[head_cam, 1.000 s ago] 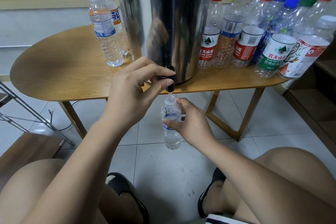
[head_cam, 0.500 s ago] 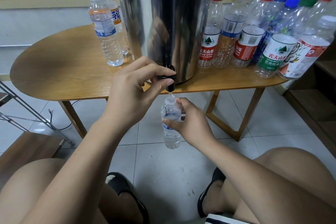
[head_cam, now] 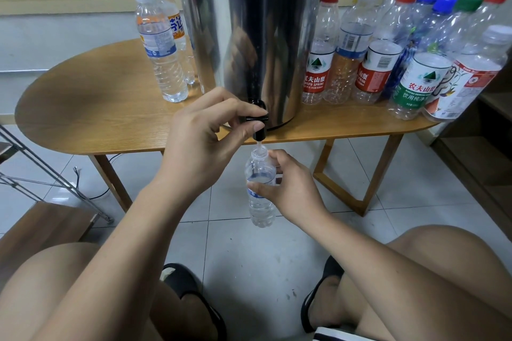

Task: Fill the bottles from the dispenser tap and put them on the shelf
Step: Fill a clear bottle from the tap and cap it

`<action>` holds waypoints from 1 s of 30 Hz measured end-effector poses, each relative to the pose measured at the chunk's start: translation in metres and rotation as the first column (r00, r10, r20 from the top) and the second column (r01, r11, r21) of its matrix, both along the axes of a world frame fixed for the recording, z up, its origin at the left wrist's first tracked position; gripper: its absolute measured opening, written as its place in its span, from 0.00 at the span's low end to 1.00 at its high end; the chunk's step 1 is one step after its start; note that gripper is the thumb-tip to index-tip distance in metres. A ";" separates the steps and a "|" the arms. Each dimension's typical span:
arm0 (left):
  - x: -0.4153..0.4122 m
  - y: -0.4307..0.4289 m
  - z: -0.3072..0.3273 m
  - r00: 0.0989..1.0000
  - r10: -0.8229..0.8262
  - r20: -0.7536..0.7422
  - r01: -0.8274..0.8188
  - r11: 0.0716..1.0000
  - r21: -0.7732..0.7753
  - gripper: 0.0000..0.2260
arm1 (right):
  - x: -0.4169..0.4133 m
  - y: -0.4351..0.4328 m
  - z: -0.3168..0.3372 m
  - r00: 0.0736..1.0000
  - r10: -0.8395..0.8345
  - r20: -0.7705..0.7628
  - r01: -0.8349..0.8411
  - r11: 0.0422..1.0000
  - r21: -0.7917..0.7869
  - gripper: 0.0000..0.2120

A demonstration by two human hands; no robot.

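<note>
The small clear water bottle hangs upright in the air below the desk's front edge, over the floor tiles, with its open mouth directly under the black tap. A thin stream runs from the spout into the neck, and water shows inside the bottle. The right grip wraps the bottle at its label, fingers curled round the far side and thumb on the near side. The left grip pinches the tap's lever between thumb and forefinger and hides the lever's left part.

The tap juts from the base of the steel dispenser, which stands at the middle of the front edge. Left of the dispenser, toward the back edge, stand capped bottles with water in them, one touching the next. The desk's right end is crowded with capped empty bottles with red, blue, green and white caps. They are packed between the dispenser and a wooden shelf unit beside the right edge.

A metal rack leans at the left, above a wooden board. The person's bare knees and black slippers fill the bottom of the view.
</note>
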State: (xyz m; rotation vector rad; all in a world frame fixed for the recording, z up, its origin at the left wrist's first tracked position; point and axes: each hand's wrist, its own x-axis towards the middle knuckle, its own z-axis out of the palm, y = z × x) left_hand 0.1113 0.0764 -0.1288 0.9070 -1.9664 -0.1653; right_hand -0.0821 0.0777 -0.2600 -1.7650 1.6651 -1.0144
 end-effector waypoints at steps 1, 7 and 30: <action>0.000 0.000 0.000 1.000 0.000 0.001 0.000 1.000 0.002 0.05 | 0.000 0.000 -0.001 1.000 -0.002 0.006 0.002 1.000 0.001 0.35; 0.000 0.000 0.000 1.000 0.000 0.006 0.000 1.000 -0.003 0.05 | 0.000 -0.001 -0.002 1.000 -0.006 0.018 0.006 1.000 -0.002 0.35; 0.000 0.000 0.001 1.000 -0.003 0.013 0.003 1.000 -0.015 0.05 | 0.000 0.000 0.000 1.000 0.007 0.026 -0.008 1.000 0.004 0.34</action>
